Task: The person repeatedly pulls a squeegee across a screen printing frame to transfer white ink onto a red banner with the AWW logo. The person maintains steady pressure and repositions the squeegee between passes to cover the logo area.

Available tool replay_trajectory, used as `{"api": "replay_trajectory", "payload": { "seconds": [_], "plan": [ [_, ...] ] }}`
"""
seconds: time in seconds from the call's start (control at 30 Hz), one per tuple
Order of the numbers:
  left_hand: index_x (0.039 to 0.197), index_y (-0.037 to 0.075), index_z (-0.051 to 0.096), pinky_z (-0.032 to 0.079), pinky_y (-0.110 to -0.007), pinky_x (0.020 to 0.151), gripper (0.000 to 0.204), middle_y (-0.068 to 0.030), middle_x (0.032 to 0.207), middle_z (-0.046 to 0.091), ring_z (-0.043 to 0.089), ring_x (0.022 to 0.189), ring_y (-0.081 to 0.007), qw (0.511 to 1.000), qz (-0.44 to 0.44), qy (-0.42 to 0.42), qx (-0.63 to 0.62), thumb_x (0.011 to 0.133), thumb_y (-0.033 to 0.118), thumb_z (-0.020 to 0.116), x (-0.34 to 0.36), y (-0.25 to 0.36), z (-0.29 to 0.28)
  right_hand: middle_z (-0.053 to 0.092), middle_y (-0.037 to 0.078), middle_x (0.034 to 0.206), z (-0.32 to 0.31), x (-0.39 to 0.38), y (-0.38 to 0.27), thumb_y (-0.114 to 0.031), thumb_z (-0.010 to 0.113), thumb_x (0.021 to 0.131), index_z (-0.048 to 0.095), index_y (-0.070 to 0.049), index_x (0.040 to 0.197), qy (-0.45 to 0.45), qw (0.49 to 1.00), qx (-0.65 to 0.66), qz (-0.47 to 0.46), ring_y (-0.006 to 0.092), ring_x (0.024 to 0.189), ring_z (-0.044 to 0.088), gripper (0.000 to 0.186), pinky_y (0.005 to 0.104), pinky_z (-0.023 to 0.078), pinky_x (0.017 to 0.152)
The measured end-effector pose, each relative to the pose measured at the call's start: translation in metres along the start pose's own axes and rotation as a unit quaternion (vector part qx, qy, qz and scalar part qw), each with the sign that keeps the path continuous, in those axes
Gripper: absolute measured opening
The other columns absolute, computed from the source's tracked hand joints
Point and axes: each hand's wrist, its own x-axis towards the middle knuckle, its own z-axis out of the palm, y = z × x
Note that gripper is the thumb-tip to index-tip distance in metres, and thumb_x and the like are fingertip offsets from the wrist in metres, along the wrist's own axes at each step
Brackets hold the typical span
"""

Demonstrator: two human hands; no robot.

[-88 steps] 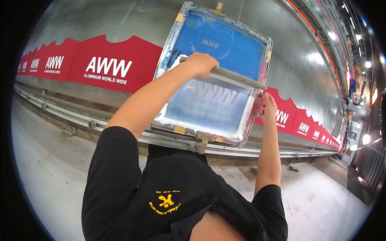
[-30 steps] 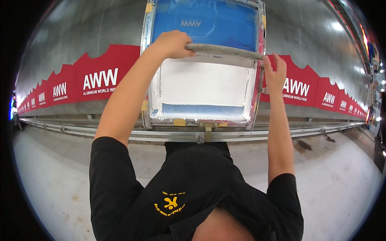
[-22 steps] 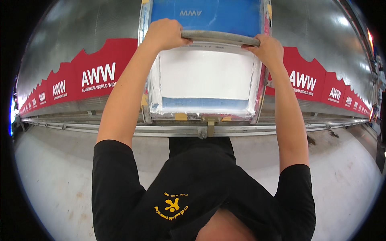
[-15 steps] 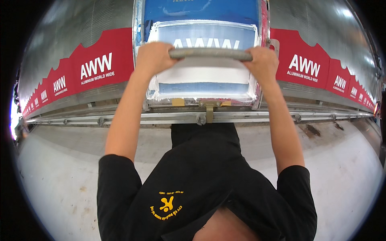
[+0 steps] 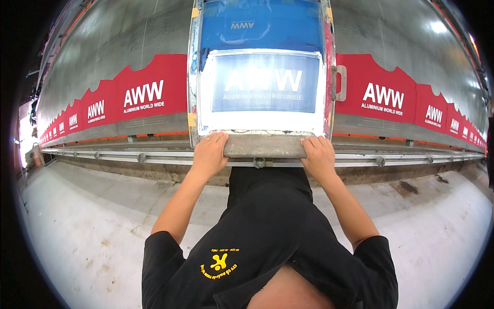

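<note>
My left hand (image 5: 211,153) and my right hand (image 5: 317,156) grip the two ends of a wide grey squeegee (image 5: 265,146), fingers wrapped over its top edge. The squeegee lies across the near end of a screen printing frame (image 5: 194,98). White ink (image 5: 206,90) borders a pale blue stencil window (image 5: 265,82) that shows white lettering. Beyond it the screen turns solid blue (image 5: 288,28). The blade's lower edge is hidden from me.
Red printed pieces with white lettering (image 5: 149,87) run along the long silvery table (image 5: 159,31) on both sides. A metal handle (image 5: 340,83) sticks out from the frame's right side. A metal rail (image 5: 103,157) follows the near edge, above a stained pale floor (image 5: 103,221).
Both hands have drawn the squeegee from across the stencil window to the frame's near end. The window's lettering now shows whole, and the squeegee's flat face has come into sight.
</note>
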Motion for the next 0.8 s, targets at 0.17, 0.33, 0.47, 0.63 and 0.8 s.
{"api": "replay_trajectory", "payload": {
  "seconds": [0.17, 0.33, 0.47, 0.63, 0.8],
  "plan": [
    [0.087, 0.009, 0.073, 0.057, -0.046, 0.074, 0.049, -0.0120, 0.087, 0.072, 0.072, 0.089, -0.0322, 0.994, -0.013, -0.106, 0.012, 0.078, 0.055, 0.085, 0.080, -0.025, -0.068, 0.067, 0.008, 0.083, -0.036, 0.077, 0.013, -0.030, 0.090, 0.072, 0.069, -0.011, 0.086, 0.006, 1.000, 0.002, -0.014, 0.0322, 0.084, 0.067, 0.032, 0.0460, 0.053, 0.073],
    [0.083, 0.010, 0.076, 0.057, -0.046, 0.067, 0.071, -0.0098, 0.077, 0.073, 0.073, 0.076, -0.0302, 0.987, -0.012, -0.147, 0.056, 0.076, 0.080, 0.075, 0.222, -0.075, -0.102, 0.072, 0.014, 0.089, -0.051, 0.211, 0.054, -0.048, 0.088, 0.079, 0.071, -0.006, 0.087, -0.030, 0.994, -0.067, 0.079, 0.0365, 0.089, 0.069, 0.046, 0.0482, 0.054, 0.076],
    [0.081, 0.010, 0.077, 0.057, -0.044, 0.069, 0.067, -0.0099, 0.078, 0.074, 0.074, 0.079, -0.0306, 0.997, -0.026, -0.068, 0.038, 0.075, 0.076, 0.079, 0.298, -0.105, -0.086, 0.072, 0.015, 0.092, -0.024, 0.289, 0.093, -0.048, 0.089, 0.077, 0.071, -0.004, 0.091, -0.011, 0.989, -0.035, 0.145, 0.0372, 0.092, 0.069, 0.049, 0.0492, 0.053, 0.078],
    [0.079, 0.010, 0.075, 0.057, -0.045, 0.068, 0.064, -0.0087, 0.077, 0.073, 0.072, 0.078, -0.0300, 0.997, -0.017, -0.029, 0.063, 0.078, 0.074, 0.078, 0.311, -0.115, -0.071, 0.072, 0.015, 0.089, -0.013, 0.302, 0.099, -0.048, 0.090, 0.075, 0.071, -0.002, 0.089, -0.006, 0.985, -0.061, 0.163, 0.0366, 0.092, 0.069, 0.052, 0.0481, 0.053, 0.079],
    [0.084, 0.011, 0.078, 0.058, -0.044, 0.069, 0.056, -0.0080, 0.080, 0.074, 0.074, 0.079, -0.0292, 0.994, -0.022, -0.053, 0.093, 0.081, 0.067, 0.078, 0.287, -0.101, -0.068, 0.071, 0.012, 0.086, -0.007, 0.277, 0.094, -0.047, 0.091, 0.074, 0.072, -0.005, 0.085, 0.060, 0.991, -0.078, 0.090, 0.0343, 0.087, 0.067, 0.047, 0.0466, 0.051, 0.078]
  ]
}}
